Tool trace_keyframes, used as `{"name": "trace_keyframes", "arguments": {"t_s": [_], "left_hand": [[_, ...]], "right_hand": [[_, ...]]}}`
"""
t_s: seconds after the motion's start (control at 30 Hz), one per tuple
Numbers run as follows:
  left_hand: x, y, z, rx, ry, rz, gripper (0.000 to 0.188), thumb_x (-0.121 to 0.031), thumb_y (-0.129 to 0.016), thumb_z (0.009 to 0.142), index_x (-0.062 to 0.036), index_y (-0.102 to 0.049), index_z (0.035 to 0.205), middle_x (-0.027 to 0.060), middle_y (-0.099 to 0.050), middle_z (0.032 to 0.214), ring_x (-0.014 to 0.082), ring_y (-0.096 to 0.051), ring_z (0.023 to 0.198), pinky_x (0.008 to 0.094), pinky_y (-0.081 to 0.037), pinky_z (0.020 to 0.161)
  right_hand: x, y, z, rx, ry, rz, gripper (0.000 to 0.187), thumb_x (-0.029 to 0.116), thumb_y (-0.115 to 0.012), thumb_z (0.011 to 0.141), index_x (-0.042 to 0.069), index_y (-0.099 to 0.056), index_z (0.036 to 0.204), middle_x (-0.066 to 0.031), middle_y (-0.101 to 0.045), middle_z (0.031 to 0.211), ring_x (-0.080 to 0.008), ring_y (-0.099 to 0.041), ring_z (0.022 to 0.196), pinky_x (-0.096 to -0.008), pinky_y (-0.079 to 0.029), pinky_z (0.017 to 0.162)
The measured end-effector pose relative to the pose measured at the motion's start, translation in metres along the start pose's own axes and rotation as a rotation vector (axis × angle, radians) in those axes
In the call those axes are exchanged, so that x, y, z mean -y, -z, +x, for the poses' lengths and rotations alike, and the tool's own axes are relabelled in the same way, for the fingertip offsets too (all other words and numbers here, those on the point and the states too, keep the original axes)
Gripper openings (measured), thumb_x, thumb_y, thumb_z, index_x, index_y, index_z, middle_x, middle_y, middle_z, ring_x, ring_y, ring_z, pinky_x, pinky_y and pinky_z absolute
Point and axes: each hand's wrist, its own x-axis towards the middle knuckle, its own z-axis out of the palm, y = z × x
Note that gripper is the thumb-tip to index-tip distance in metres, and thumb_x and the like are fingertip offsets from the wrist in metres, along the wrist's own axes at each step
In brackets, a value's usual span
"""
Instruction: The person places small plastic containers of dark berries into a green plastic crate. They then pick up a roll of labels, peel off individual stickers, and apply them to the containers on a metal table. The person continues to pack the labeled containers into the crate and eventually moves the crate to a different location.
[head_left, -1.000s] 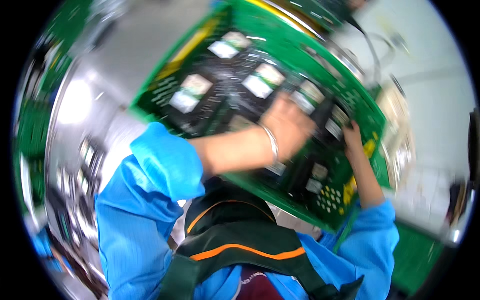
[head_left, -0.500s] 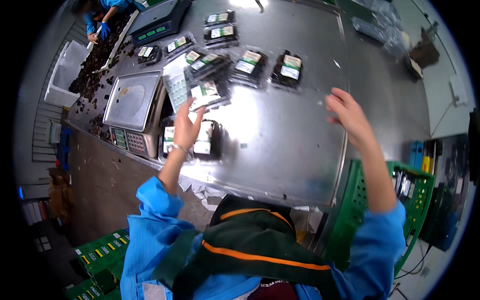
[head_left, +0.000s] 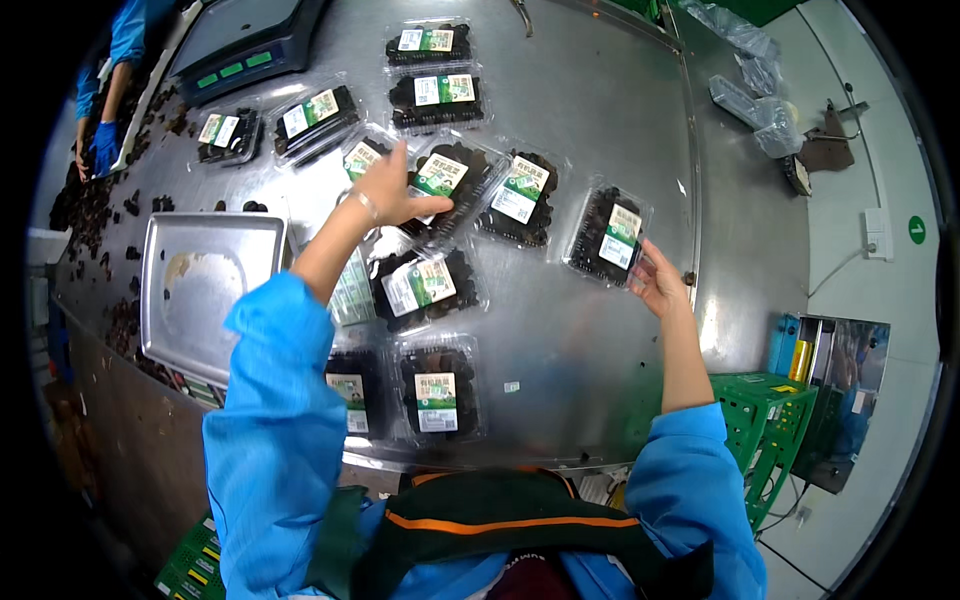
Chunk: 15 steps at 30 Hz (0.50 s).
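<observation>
My left hand is open, thumb and fingers spread, over a clear plastic box of dark dried food with a white and green label. That box leans over a neighbouring one. At the right of the group, my right hand has its fingers and thumb closed on the right edge of another such box. Between them lies a labelled box. Nearer me are a box beside a sheet of labels, and two more boxes, one of them upright to my view.
A scale with a steel pan stands at the left; a dark scale is behind it. Loose dark pieces litter the left side, where a co-worker's blue-gloved hand works. A green crate stands at the right.
My view has shifted forward over the table. My right hand has come down from the air onto the rightmost box. My left hand has moved from the near boxes to the middle ones.
</observation>
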Motion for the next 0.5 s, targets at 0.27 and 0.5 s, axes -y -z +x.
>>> {"name": "trace_keyframes", "arguments": {"t_s": [0.27, 0.5], "left_hand": [[-0.006, -0.028, 0.028, 0.088, 0.065, -0.452, 0.082, -0.061, -0.078, 0.047, 0.0042, -0.052, 0.089, 0.0203, -0.06, 0.085, 0.0249, -0.059, 0.078, 0.0309, -0.048, 0.072], [-0.009, 0.115, 0.093, 0.193, -0.051, -0.701, 0.063, -0.035, -0.068, 0.073, -0.0014, -0.042, 0.12, 0.0148, -0.061, 0.098, 0.0205, -0.063, 0.085, 0.0319, -0.053, 0.069]], "right_hand": [[-0.013, -0.024, -0.005, 0.068, 0.244, 0.248, 0.028, 0.011, -0.063, 0.08, -0.002, -0.049, 0.101, -0.0136, -0.06, 0.096, -0.0218, -0.06, 0.085, -0.0343, -0.051, 0.072], [0.026, -0.068, -0.071, 0.257, 0.205, 0.631, 0.033, 0.015, -0.055, 0.085, 0.0, -0.049, 0.114, -0.0116, -0.06, 0.105, -0.0227, -0.058, 0.098, -0.0386, -0.047, 0.088]]}}
